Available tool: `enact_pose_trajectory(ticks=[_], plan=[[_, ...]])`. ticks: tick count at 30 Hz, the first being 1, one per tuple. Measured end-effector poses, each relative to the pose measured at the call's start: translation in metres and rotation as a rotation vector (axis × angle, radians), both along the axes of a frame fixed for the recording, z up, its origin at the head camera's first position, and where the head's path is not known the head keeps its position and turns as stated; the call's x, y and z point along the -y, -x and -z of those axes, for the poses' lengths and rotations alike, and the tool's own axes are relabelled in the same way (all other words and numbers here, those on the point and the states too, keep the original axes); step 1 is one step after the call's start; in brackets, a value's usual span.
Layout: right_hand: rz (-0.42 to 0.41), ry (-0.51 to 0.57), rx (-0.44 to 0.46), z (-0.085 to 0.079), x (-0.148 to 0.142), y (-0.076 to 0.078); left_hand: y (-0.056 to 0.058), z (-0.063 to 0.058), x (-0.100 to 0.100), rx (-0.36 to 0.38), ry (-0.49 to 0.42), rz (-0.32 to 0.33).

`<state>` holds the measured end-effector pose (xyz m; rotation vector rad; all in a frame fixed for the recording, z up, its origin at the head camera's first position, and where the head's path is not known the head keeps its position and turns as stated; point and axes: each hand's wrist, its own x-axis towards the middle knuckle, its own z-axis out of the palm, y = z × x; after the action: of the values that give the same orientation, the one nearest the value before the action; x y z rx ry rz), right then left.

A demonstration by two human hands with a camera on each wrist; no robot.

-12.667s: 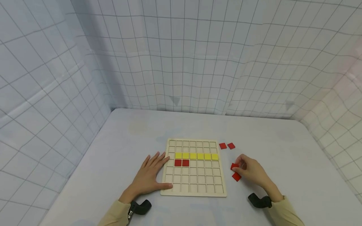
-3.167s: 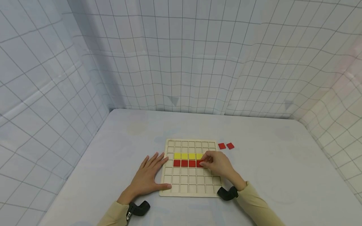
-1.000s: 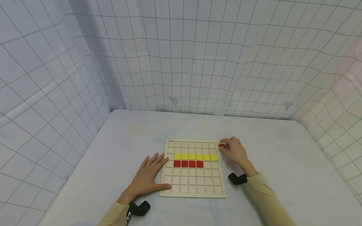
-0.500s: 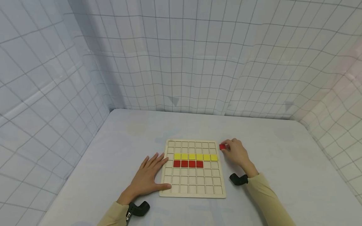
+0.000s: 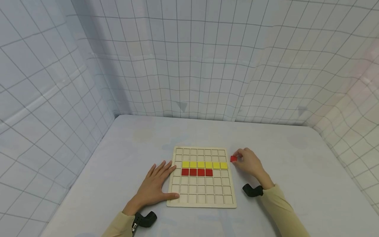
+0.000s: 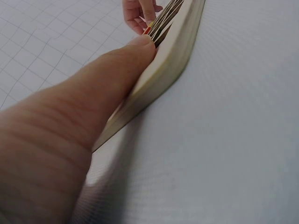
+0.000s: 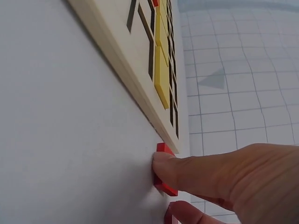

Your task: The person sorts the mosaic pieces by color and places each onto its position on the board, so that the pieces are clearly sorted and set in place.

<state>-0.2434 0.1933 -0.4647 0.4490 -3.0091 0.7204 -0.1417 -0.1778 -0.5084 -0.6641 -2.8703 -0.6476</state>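
A pale wooden grid board (image 5: 201,198) lies on the table with a row of yellow square tiles (image 5: 201,164) and, below it, a shorter row of red square tiles (image 5: 193,172). My left hand (image 5: 155,184) rests spread on the board's left edge, its thumb (image 6: 117,70) on the near left corner. Right of the board, my right hand (image 5: 249,162) pinches a loose red tile (image 5: 233,158). In the right wrist view the thumb presses that red tile (image 7: 166,182), and a second red tile (image 7: 169,213) shows by another fingertip; whether it is held I cannot tell.
White table top (image 5: 284,154) surrounds the board. Grid-lined white cloth (image 5: 201,65) hangs at the back and both sides. Each wrist carries a black camera mount (image 5: 252,190).
Two red tiles joined the row on the board since the oldest frame. Over the last second my right hand drew a loose red tile slightly nearer. My left hand has stayed in place.
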Motion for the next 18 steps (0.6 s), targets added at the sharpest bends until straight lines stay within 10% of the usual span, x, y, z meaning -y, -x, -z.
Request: enact_pose_trajectory(ticks=[18], plan=[[0.018, 0.118, 0.123, -0.0005, -0.0073, -0.0098, -0.0002, 0.0013, 0.0004, 0.007, 0.011, -0.009]])
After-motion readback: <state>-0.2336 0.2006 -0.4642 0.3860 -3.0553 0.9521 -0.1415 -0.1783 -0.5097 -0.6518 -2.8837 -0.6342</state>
